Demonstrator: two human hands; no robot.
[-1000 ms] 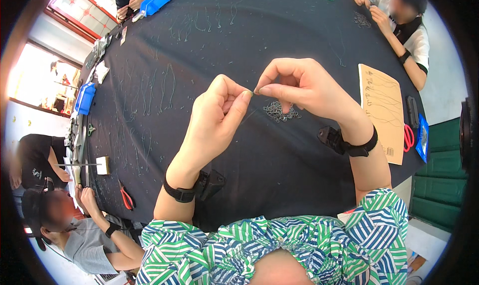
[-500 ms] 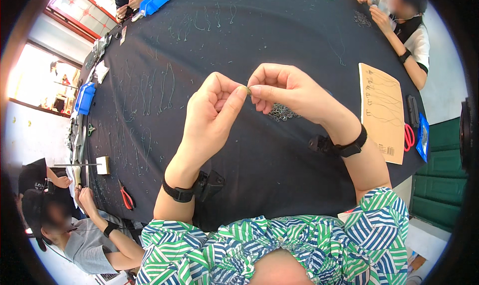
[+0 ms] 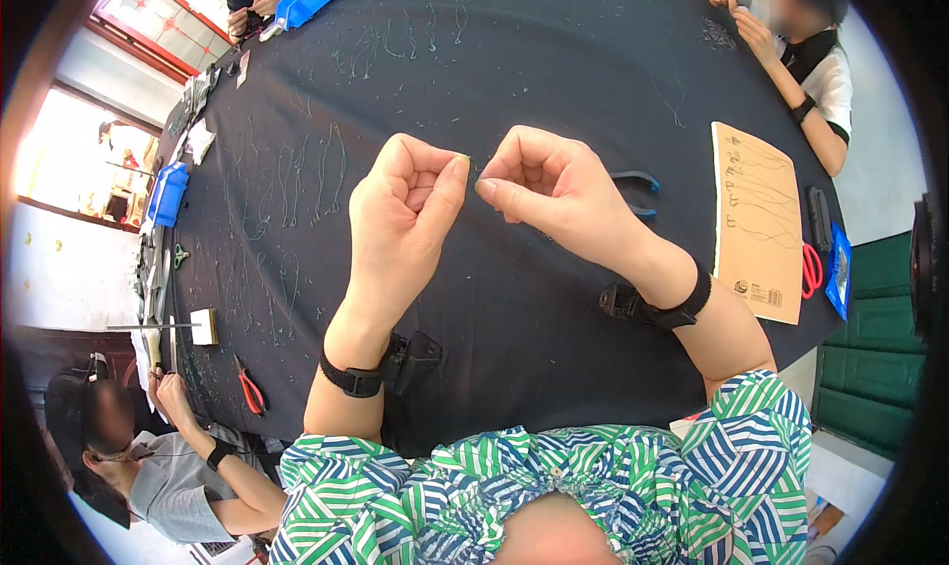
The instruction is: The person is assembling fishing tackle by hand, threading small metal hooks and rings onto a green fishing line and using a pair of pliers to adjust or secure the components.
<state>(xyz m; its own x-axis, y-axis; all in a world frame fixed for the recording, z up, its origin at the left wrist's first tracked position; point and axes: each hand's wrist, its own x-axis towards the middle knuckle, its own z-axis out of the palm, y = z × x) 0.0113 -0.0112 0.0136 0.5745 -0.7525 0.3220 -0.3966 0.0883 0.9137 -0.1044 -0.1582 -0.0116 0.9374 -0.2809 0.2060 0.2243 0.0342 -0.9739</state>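
Above the dark cloth, my left hand is closed, thumb and forefinger pinched together; at their tips is something tiny and dark that I cannot make out. A small gap away, my right hand is also closed in a pinch, and what its fingertips hold, if anything, is too small to see. Behind my right wrist lie pliers with blue-tipped dark handles, partly hidden by the hand. Thin dark green cord loops are spread over the cloth left of my hands.
A brown card with hooks and thin lines on it lies at right, beside red-handled scissors and a blue packet. Red-handled pliers and a blue tray are at left. Other people sit around the black-covered table.
My fingertips have come apart from their meeting point, the left hand shifting left. A heap of small metal pieces beneath my right hand is now hidden, and the blue-tipped pliers have come into sight.
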